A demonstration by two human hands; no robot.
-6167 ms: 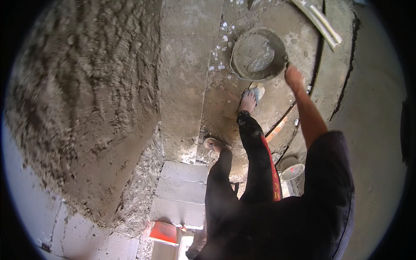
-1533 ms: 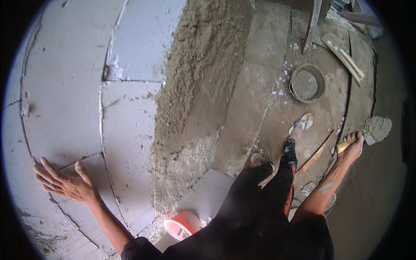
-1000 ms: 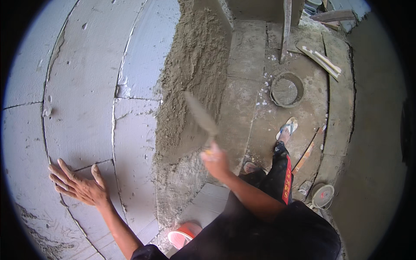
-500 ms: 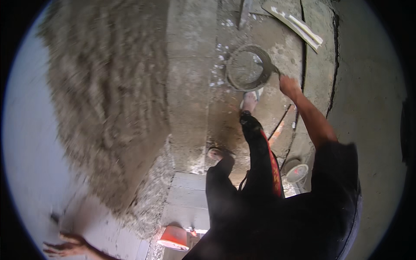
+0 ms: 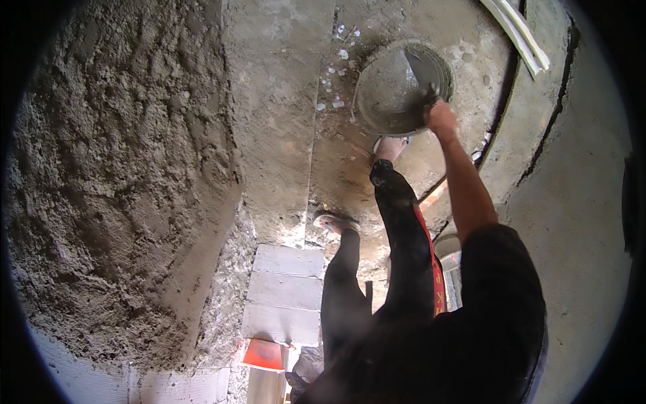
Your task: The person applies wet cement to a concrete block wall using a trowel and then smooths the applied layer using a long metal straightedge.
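My right hand (image 5: 441, 118) is closed round the handle of a trowel (image 5: 422, 67). Its pointed, mortar-smeared blade lies inside a round, mortar-caked bucket (image 5: 359, 91), against the far right of the inner wall. Wet grey mortar coats the bucket's inside, and how much it holds is hard to tell. My left hand is out of view. On the left, a broad surface carries rough, lumpy grey mortar (image 5: 114, 182), with a smoother band (image 5: 188, 276) along its lower right edge.
My feet stand near the bucket, one close below it. Grey blocks (image 5: 284, 289) lie left of my legs, with an orange-red container (image 5: 264, 355) below them. A small pail (image 5: 447, 245) sits partly behind my right arm. Pale strips (image 5: 518, 34) lie at the far right.
The trowel has gone from the bucket's right rim to inside it. My left hand, spread at the lower left before, has left the view. The view has shifted, showing more mortar.
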